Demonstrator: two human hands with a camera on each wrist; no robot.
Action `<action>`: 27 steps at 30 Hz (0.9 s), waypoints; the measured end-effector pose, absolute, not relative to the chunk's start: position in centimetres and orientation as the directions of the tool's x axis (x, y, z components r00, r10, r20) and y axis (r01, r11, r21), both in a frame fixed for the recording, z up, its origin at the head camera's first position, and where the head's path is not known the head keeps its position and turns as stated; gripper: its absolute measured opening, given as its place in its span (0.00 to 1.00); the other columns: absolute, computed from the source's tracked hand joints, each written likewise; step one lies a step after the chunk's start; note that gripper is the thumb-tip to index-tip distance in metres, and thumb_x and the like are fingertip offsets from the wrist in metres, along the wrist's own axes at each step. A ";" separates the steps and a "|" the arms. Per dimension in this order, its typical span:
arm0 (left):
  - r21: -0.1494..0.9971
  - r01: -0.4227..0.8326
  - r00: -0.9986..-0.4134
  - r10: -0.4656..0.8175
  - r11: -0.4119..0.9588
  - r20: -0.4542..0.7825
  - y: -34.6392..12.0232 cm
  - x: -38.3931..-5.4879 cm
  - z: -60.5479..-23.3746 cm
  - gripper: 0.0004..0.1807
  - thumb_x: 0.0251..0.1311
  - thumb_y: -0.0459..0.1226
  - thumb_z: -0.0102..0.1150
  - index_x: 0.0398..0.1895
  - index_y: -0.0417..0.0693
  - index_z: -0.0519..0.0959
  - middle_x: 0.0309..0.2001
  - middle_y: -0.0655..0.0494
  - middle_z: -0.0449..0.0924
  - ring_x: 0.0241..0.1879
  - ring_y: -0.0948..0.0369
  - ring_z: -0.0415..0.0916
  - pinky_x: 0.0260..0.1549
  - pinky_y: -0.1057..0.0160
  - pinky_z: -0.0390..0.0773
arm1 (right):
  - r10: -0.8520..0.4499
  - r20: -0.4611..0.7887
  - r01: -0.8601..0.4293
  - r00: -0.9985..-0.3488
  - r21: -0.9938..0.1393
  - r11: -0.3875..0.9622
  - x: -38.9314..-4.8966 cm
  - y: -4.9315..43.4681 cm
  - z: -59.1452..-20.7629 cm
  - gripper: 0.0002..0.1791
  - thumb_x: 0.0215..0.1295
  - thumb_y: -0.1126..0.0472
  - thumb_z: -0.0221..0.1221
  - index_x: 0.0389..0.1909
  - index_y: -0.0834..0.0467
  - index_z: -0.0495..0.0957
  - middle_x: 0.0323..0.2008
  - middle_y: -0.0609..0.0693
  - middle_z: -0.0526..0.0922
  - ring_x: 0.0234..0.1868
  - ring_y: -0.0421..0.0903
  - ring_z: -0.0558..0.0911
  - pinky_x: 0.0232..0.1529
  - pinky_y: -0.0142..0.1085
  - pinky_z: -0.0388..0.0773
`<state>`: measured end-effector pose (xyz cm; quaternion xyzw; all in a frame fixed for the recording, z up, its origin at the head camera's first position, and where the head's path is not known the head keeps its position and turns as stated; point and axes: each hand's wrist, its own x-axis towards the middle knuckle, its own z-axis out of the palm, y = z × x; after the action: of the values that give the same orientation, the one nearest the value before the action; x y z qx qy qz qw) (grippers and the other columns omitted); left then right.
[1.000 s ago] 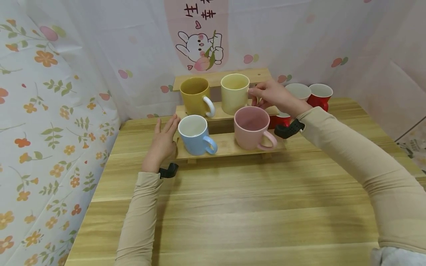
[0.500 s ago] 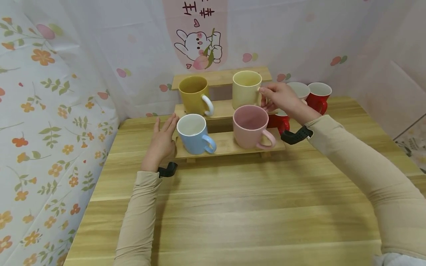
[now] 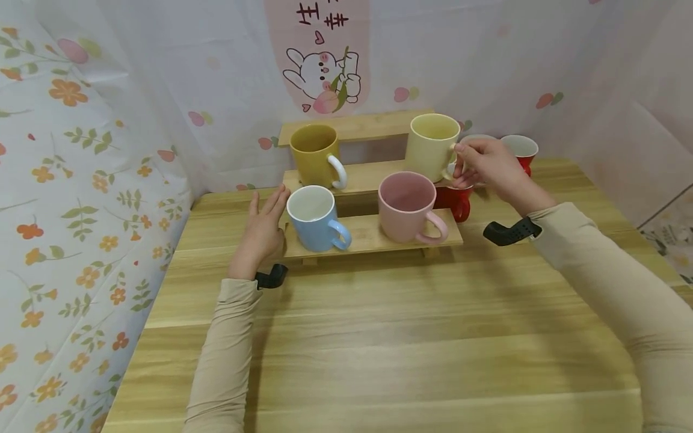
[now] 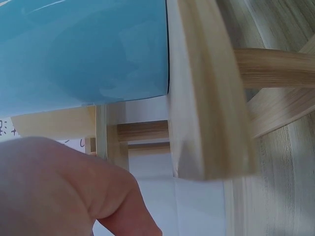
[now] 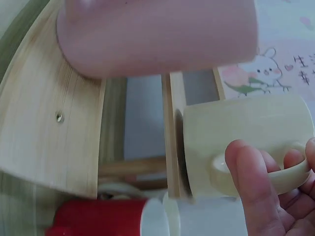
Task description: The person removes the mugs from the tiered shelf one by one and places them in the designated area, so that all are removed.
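Note:
My right hand (image 3: 489, 168) grips the handle of a pale yellow mug (image 3: 431, 147) at the right end of the rack's middle shelf. In the right wrist view, its fingers curl through the handle of that mug (image 5: 241, 128). My left hand (image 3: 261, 231), fingers extended, rests beside the left end of the wooden rack (image 3: 363, 237). A light blue mug (image 3: 314, 222) stands close to it on the lower shelf. A pink mug (image 3: 406, 207) sits further right on that shelf. The mustard mug (image 3: 315, 156) with a white handle stands at the middle shelf's left.
Red mugs (image 3: 452, 201) and a white-topped cup (image 3: 479, 138) stand on the table behind and right of the rack, partly hidden by the right hand. A patterned cloth (image 3: 227, 90) hangs behind. Wooden tabletop (image 3: 368, 343) lies in front.
The pale yellow mug has moved right along the middle shelf with my right hand, from near its centre to its right end. My left hand has stayed in place.

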<state>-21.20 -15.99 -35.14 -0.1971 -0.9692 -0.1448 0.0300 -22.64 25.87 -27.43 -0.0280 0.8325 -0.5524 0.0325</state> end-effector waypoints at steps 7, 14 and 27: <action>0.263 0.394 -0.919 0.376 0.880 0.117 -16.2 -21.3 -35.1 0.42 0.49 0.21 0.44 0.73 0.36 0.53 0.75 0.44 0.48 0.75 0.51 0.44 0.74 0.47 0.29 | -0.051 0.008 -0.025 -0.999 -0.937 0.349 -21.6 28.4 -27.8 0.19 0.72 0.52 0.48 0.27 0.62 0.74 0.20 0.47 0.78 0.19 0.40 0.82 0.24 0.31 0.84; 0.299 0.378 -0.926 0.365 0.876 0.100 -16.2 -21.3 -35.2 0.44 0.46 0.20 0.43 0.74 0.36 0.51 0.76 0.45 0.46 0.75 0.50 0.41 0.73 0.48 0.26 | -0.014 0.055 -0.057 -0.998 -0.932 0.359 -20.1 31.0 -28.1 0.19 0.71 0.51 0.50 0.24 0.59 0.76 0.20 0.45 0.79 0.20 0.39 0.83 0.23 0.31 0.84; 0.305 0.383 -0.924 0.369 0.872 0.104 -16.2 -21.5 -35.3 0.43 0.47 0.20 0.43 0.74 0.37 0.52 0.76 0.45 0.46 0.76 0.48 0.38 0.74 0.49 0.27 | 0.052 0.063 -0.043 -0.997 -0.944 0.326 -17.9 34.4 -28.7 0.18 0.70 0.51 0.50 0.27 0.59 0.77 0.19 0.46 0.79 0.19 0.40 0.84 0.23 0.31 0.83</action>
<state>-21.46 -16.19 -35.34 -0.1943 -0.9673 -0.1619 0.0212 -17.94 34.43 -28.73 0.0028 0.8133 -0.5804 -0.0410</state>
